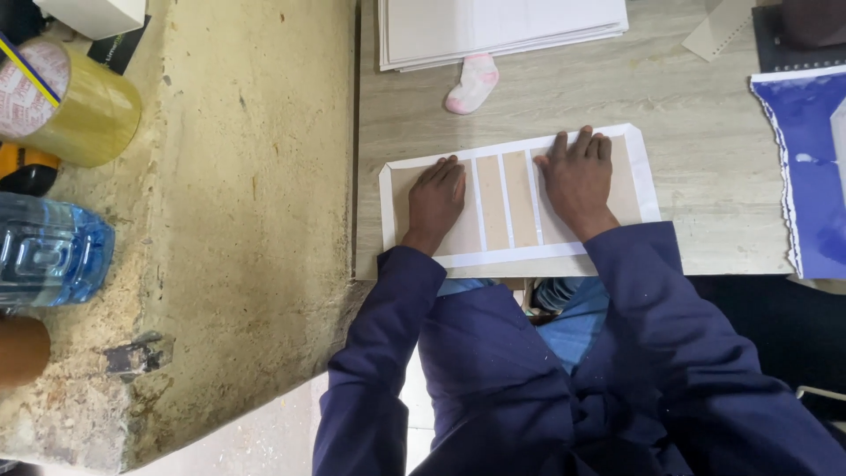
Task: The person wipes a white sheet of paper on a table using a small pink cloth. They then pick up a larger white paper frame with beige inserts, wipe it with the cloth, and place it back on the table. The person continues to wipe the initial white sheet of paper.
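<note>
**Two flat hands on the paper**

My left hand (pixel 436 198) lies flat and open on the white paper sheet with tan cardboard strips (pixel 515 201). My right hand (pixel 577 176) lies flat and open on it too. Neither grip holds anything; my fingers just press down. The sheet sits at the near edge of the pale wooden table (pixel 705 159), right in front of me.

Past my hands I see a small pink and white sock (pixel 473 84) and a stack of white paper (pixel 502 31). A blue torn-edged sheet (pixel 806 167) is off to the right. On the rough yellow ledge (pixel 247 220) sit a roll of yellow tape (pixel 75 101) and a clear blue plastic bottle (pixel 48 251).

If I press unevenly, I think the strips could slide crooked. The sheet could also slip off the near edge.
</note>
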